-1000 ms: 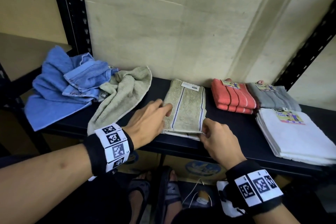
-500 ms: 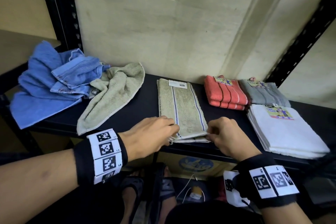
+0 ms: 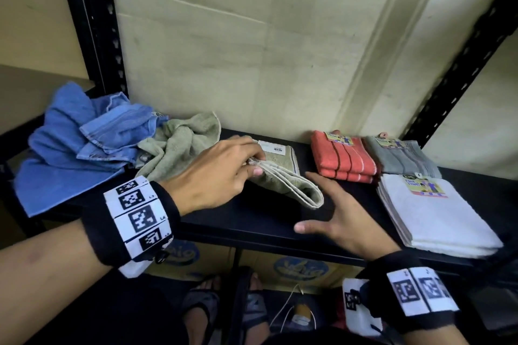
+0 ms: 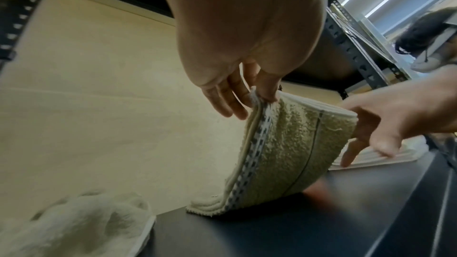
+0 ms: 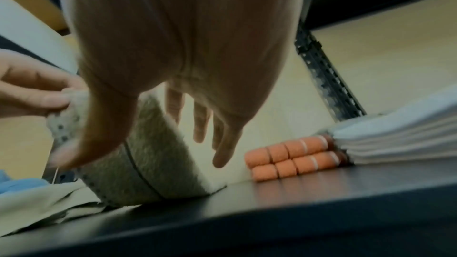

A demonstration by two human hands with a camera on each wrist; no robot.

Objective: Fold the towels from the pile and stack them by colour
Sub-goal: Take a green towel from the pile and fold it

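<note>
nubby green towel (image 3: 283, 179) now lifted folded by left hand (image 3: 215, 173).

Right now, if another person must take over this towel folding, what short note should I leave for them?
Left hand: pinches the near edge of the olive-green striped towel and lifts it over towards the back.
Right hand: open, fingers spread beside the fold, holding nothing.
Done: folded stacks on the black shelf: coral striped towels, grey towel, white towels.
Left: finish this fold and place the towel; then the crumpled olive-green towel and the crumpled blue towels in the pile at the left end.
</note>
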